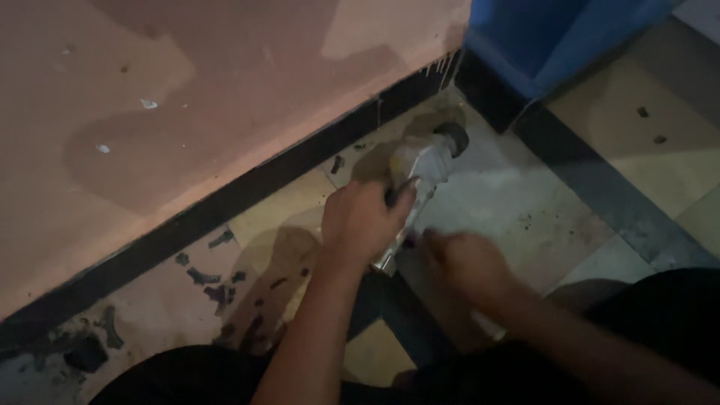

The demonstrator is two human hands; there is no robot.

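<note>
Crouched by the pink wall point(187, 97), a person's left hand point(364, 221) grips a clear bottle point(420, 176) lying on the tiled floor point(517, 202); the blurred right hand point(469, 262) hovers near, fingers' state unclear. Bottle cap point(452, 137) still on.

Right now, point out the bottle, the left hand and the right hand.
bottle point(429, 161), head view, on its pale body below the dark cap.
left hand point(364, 221), head view, on the back of the hand.
right hand point(466, 261), head view, on the knuckles.
</note>
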